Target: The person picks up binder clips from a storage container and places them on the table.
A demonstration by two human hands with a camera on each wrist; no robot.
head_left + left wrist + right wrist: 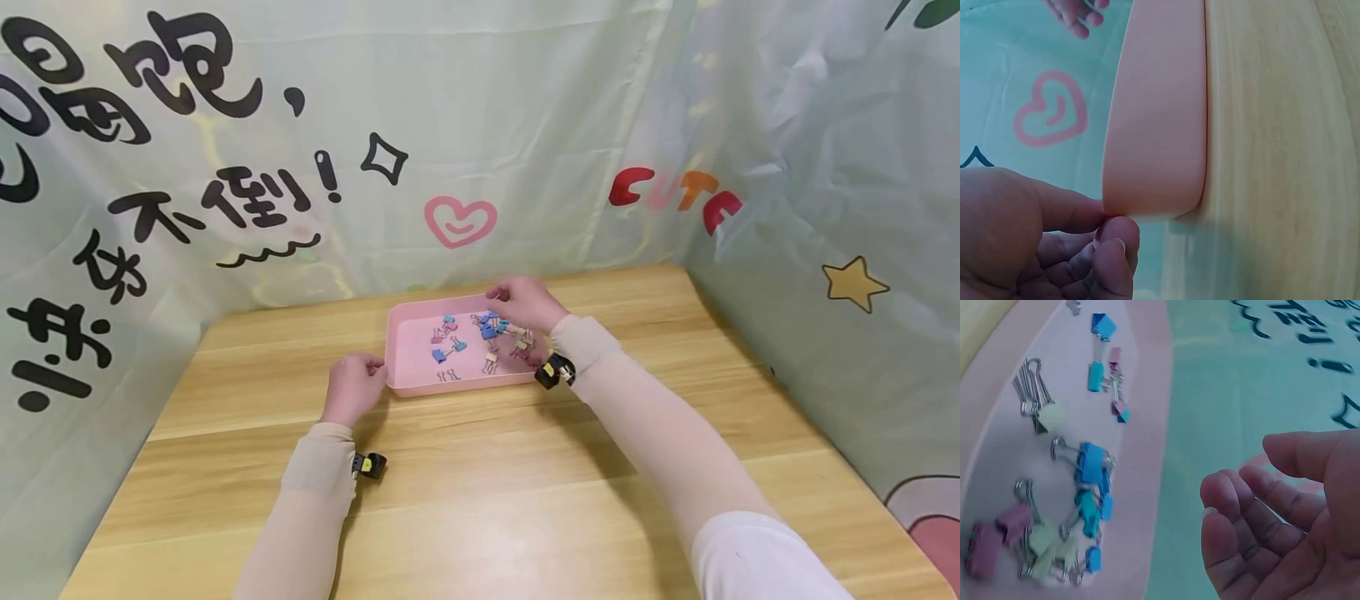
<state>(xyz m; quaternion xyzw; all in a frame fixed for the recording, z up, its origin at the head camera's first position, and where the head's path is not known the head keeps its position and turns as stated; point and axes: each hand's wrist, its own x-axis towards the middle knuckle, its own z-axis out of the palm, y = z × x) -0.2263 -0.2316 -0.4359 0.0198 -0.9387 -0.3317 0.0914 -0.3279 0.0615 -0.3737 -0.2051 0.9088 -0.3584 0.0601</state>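
Note:
A shallow pink tray (407, 350) lies on the table and carries several small binder clips (489, 330) in blue, teal, pink and cream. At the tray's near left corner, my left hand (352, 388) pinches the rim between thumb and forefinger. The left wrist view shows this grip on the corner of the smooth pink wall (1157, 112). Over the far right part of the tray hovers my right hand (529, 303). Its fingers are loosely bent, with a gap to the thumb and nothing held, as the right wrist view shows. Most clips cluster on the tray's right side.
The wooden table (465, 500) extends in front of the tray and to both sides. A printed cloth (525, 108) hangs close behind the tray and along the sides. Each wrist wears a small black camera (369, 465).

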